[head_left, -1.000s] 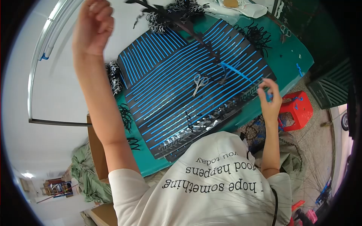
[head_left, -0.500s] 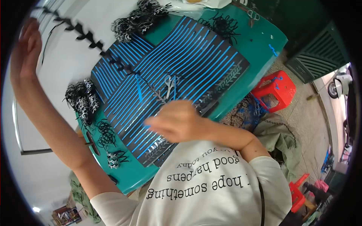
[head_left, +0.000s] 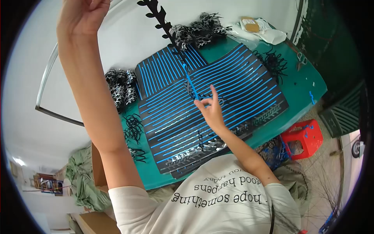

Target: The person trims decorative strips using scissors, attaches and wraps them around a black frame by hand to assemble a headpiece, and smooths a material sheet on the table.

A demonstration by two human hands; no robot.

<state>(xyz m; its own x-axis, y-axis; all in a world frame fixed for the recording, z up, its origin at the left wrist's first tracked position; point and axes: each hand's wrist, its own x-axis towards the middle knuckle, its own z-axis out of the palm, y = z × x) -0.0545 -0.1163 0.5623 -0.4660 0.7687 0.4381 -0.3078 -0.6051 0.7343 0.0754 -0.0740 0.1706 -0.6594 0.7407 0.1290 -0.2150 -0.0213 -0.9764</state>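
My left hand (head_left: pixel 83 19) is raised at the top left, its fingers curled and partly cut off by the frame. From the top edge a long black leaf-shaped strip (head_left: pixel 165 27) slants down through the air to the dark blue-striped mat (head_left: pixel 156 128). Where that strip's upper end is gripped lies out of view. Over the middle of the mat, my right hand (head_left: pixel 212 111) has its thumb and a finger at the lower end of a loose blue strip (head_left: pixel 191 84), with another finger stretched out. Scissors (head_left: pixel 221 101) lie partly hidden behind this hand.
Black-and-white leafy bundles (head_left: pixel 200 31) lie at the green table's (head_left: pixel 307 85) far side, with more bundles (head_left: pixel 120 89) at the left. Other scissors (head_left: pixel 301 59) rest at the far right. A red stool (head_left: pixel 304 138) stands beside the table.
My left hand has gone up and right, and the black leaf strip hangs steeper. My right hand has moved forward from near my shirt to the loose blue strip. The view has shifted.
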